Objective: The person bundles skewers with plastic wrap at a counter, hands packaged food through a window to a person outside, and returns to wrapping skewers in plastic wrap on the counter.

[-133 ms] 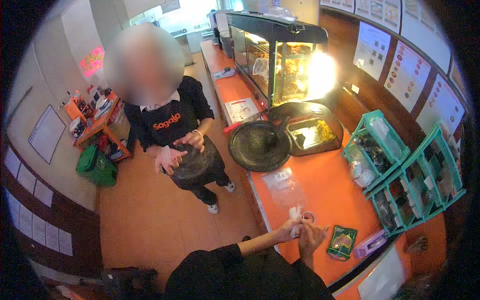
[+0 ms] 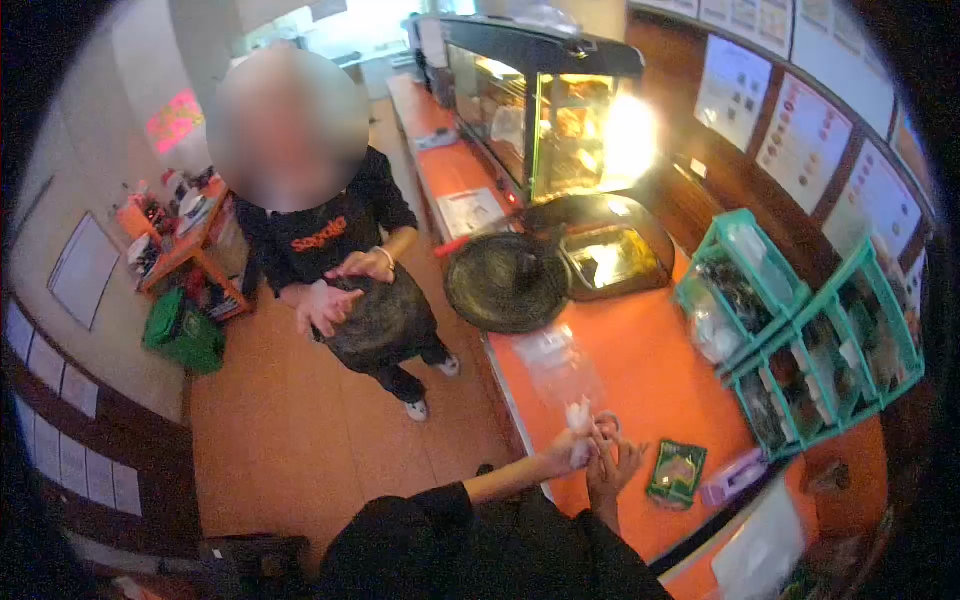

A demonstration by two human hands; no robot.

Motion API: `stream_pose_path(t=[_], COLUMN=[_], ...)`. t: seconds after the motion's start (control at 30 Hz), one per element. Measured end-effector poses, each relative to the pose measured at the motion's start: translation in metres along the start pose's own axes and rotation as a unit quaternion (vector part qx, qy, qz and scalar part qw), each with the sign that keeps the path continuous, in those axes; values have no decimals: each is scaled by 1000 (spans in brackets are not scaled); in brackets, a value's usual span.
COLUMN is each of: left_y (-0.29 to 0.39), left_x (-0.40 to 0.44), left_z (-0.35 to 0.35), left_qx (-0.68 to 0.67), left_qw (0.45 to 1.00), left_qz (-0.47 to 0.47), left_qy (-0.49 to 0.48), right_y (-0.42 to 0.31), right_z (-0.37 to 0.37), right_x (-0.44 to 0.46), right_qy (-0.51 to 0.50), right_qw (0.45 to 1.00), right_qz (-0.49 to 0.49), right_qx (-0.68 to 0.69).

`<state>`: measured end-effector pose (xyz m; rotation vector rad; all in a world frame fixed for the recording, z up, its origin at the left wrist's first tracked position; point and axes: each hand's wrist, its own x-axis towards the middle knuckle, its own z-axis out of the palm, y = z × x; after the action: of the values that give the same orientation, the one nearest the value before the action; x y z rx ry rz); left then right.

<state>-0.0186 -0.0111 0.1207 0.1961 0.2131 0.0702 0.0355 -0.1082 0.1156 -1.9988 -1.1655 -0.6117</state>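
Two-handed above the orange counter (image 2: 685, 370), holds a whitish bundle (image 2: 579, 414) in the closed grip of the left hand (image 2: 570, 451); has the right hand (image 2: 616, 463) just beside, with fingers partly spread. Cannot tell whether holding anything there. Near a green packet (image 2: 676, 474).

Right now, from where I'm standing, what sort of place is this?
Probably a small takeaway or food shop: there's a lit glass cabinet with what looks like food inside, an orange counter and green baskets of supplies.
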Motion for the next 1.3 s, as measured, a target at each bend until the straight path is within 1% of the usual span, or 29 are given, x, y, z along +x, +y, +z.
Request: stream_pose_path(t=[0.03, 0.1, 0.17, 0.2, 0.27, 0.3, 0.33, 0.37, 0.4, 0.43, 0.47, 0.5, 0.57, 0.6, 0.67, 0.73, 0.8, 0.83, 0.87, 0.9, 0.93, 0.97, 1.0, 1.07, 1.1, 1.17, 1.2, 1.27, 1.3], left_y=[2, -5, 4, 5, 8, 13, 19, 23, 24, 20, 21, 21, 18, 16, 15, 14, 12, 11, 13, 14, 14, 14, 14, 12, 10, 10, 11, 14, 14], left_x=[-12, 11, -1, -3, -17, -18, -15, -12, -12, -15, -21, -25, -24, -23, -22, -20, -22, -21, -19, -17, -18, -24, -27, -25, -24, -27, -27, -27, -27], left_z=[23, -48, -46, -29, 14, 10, -1, -14, -20, -25, -9, 1, 6, 8, 11, 16, 28, 21, 16, 13, 9, 23, 30, 30, 31, 39, 42, 39, 39], left_qx=[19, 124, 137, 136, 172, 173, 128, 78, 83, 83, 143, 205, 232, 252, 246, 238, 271, 270, 232, 191, 191, 219, 247, 225, 203, 211, 220, 210, 198], left_qw=[993, 989, 989, 990, 978, 979, 991, 989, 991, 992, 988, 978, 972, 967, 968, 970, 961, 961, 969, 973, 973, 966, 957, 959, 961, 955, 949, 944, 940], left_qz=[41, 50, 36, 20, 75, 63, 44, 25, 12, -2, -11, -21, -31, -29, -40, -47, -48, -52, -78, -104, -108, -119, -130, -153, -171, -191, -207, -231, -253], left_qy=[109, 69, 40, 30, 87, 88, -19, -124, -103, -99, -62, -26, -9, 8, -3, -13, 30, 29, -20, -71, -72, -72, -73, -78, -81, -87, -94, -106, -115], right_y=[0, -12, -20, -23, -29, -30, -26, -22, -22, -22, -21, -16, -2, -1, -6, -1, -2, -3, -3, 1, 6, 10, 8, 3, 8, 18, 21, 23, 23], right_z=[-3, -19, -24, -31, -47, -53, -54, -55, -62, -72, -77, -71, -51, -47, -38, -34, -39, -48, -54, -57, -60, -62, -70, -91, -94, -99, -103, -110, -114], right_x=[0, 10, 13, 16, 24, 28, 32, 36, 44, 55, 61, 61, 56, 51, 45, 37, 41, 42, 44, 45, 45, 46, 53, 72, 76, 83, 87, 97, 102], right_qy=[27, 6, -10, -6, -3, -1, 27, 57, 61, -8, -73, -65, -146, -142, -96, -73, -51, -90, -128, -125, -131, -137, -135, -117, -116, -231, -230, -300, -300], right_qw=[999, 1000, 999, 1000, 996, 993, 979, 957, 956, 944, 926, 925, 956, 957, 933, 938, 942, 930, 915, 915, 903, 890, 891, 908, 908, 882, 882, 880, 881], right_qz=[-18, -21, -2, 6, 38, 51, 113, 172, 184, 182, 178, 189, 80, 84, 206, 192, 183, 230, 278, 281, 286, 290, 293, 196, 199, 134, 136, 122, 122], right_qx=[-22, -1, 32, 15, 81, 102, 166, 227, 221, 273, 326, 323, 241, 238, 279, 278, 278, 271, 263, 261, 292, 324, 321, 352, 349, 389, 387, 347, 345])
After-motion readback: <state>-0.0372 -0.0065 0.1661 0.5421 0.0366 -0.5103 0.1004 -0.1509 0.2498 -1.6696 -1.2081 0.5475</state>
